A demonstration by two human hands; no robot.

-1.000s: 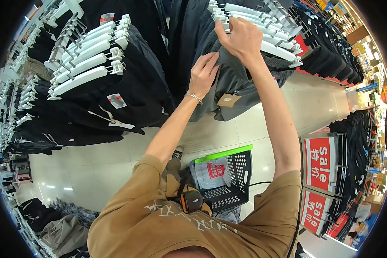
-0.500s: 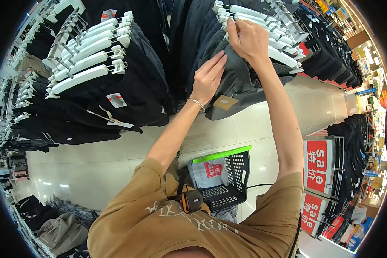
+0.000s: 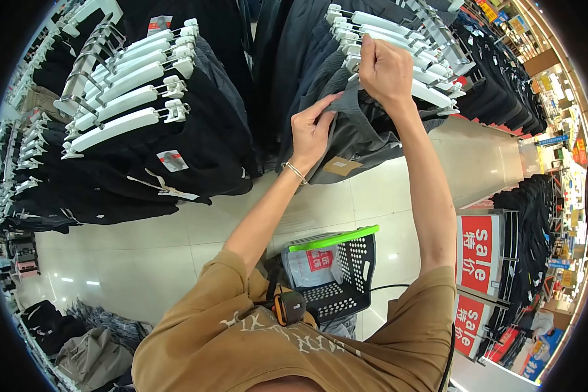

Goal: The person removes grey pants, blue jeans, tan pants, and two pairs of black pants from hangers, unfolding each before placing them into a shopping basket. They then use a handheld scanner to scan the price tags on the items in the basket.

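Observation:
Grey trousers (image 3: 349, 140) with a brown paper tag (image 3: 342, 166) hang at the front of the right-hand rack. My left hand (image 3: 311, 130), wearing a thin bracelet, pinches their waistband between thumb and fingers. Above it, my right hand (image 3: 389, 70) is closed at the clip end of a white clip hanger (image 3: 351, 63); its palm and curled fingers hide most of what it grips. The waistband sags open below my right hand. Several more white hangers (image 3: 431, 95) sit close behind that hand on the metal rail.
To the left, a second rack holds black trousers (image 3: 202, 124) on white hangers (image 3: 117, 127). Below my arms stands a dark shopping basket (image 3: 356, 261) with a green rim and a plastic bag (image 3: 313, 268) inside. Red sale signs (image 3: 477, 251) stand at right. Folded clothes (image 3: 95, 356) lie lower left.
The trousers' waistband has come down and away from my right hand, and gapes more. My left hand's fingers have closed on its edge; before, they lay flatter against the cloth.

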